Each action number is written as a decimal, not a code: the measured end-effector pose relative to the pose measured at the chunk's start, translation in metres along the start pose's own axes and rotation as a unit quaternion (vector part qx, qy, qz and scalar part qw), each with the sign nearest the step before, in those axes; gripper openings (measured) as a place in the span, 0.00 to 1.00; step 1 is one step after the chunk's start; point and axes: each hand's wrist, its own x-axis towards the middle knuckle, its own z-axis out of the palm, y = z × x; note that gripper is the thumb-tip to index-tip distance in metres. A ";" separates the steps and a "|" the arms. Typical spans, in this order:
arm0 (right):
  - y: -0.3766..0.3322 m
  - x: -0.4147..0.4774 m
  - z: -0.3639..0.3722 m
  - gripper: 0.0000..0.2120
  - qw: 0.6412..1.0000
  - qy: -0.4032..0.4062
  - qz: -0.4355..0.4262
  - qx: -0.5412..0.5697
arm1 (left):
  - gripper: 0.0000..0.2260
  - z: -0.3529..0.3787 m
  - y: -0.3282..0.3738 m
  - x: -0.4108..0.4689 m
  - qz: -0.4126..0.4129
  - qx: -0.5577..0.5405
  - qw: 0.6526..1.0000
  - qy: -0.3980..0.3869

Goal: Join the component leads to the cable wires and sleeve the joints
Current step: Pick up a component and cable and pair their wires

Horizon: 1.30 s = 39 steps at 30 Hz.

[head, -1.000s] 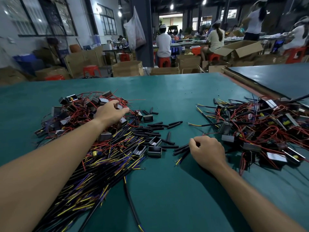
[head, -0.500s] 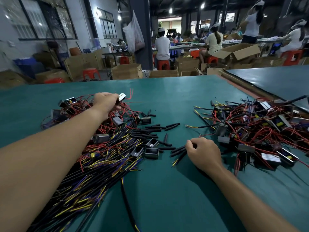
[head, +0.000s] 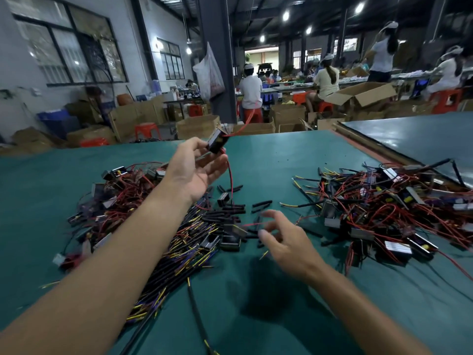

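Big factory hall, kinda dim, with round ceiling lights [head: 286, 15] overhead, gridded windows [head: 71, 47] along the left wall and a dark pillar [head: 217, 60] in the middle with a white bag [head: 210, 73] hanging off it. Cardboard boxes [head: 363, 96] and red stools [head: 147, 129] are all over the floor, and several workers [head: 250, 90] are at benches further back, most with their backs to the camera. Up close is a table with a teal cover [head: 281, 155], and a second table [head: 422, 134] in the same teal sits just off its right corner.

On the cover there's a left heap [head: 122, 190] of black parts tangled in red wire and a right heap [head: 384, 213] that looks much the same. A fan of black cable wires [head: 179, 265] with yellow and purple ends runs toward the near edge, and loose black sleeves [head: 230, 208] are scattered between the heaps.

Left hand [head: 197, 167] is raised above the left heap, palm up, with thumb and fingertips pinching one black component [head: 217, 143]. Of its red leads [head: 230, 175], one dangles down to the sleeves and another sticks out up and to the right. Right hand [head: 286, 242] hovers low by the sleeves, fingers spread and loose, holding nothing as far as I can see, though it's motion-blurred. A thin red wire [head: 252, 224] lies right by its fingertips, and I can't tell if they touch.
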 end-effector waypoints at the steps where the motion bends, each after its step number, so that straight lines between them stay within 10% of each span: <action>1: -0.004 -0.003 0.002 0.17 1.000 -0.026 -0.007 0.014 | 0.10 0.004 -0.003 -0.008 -0.008 -0.028 1.000 -0.008; 18: -0.037 -0.019 0.008 0.07 0.947 -0.251 0.026 0.197 | 0.06 -0.043 -0.102 -0.042 -0.031 -0.060 0.997 0.041; 28: -0.027 -0.016 0.017 0.12 0.990 -0.107 0.039 0.087 | 0.08 -0.060 -0.108 -0.049 -0.011 0.279 0.960 0.032; 35: -0.023 -0.014 0.017 0.10 0.990 -0.055 0.059 0.115 | 0.05 -0.055 -0.107 -0.053 0.149 0.303 0.937 0.092; 39: -0.019 -0.011 0.015 0.03 0.992 -0.037 0.057 0.110 | 0.09 -0.053 -0.113 -0.054 0.070 0.347 0.935 0.006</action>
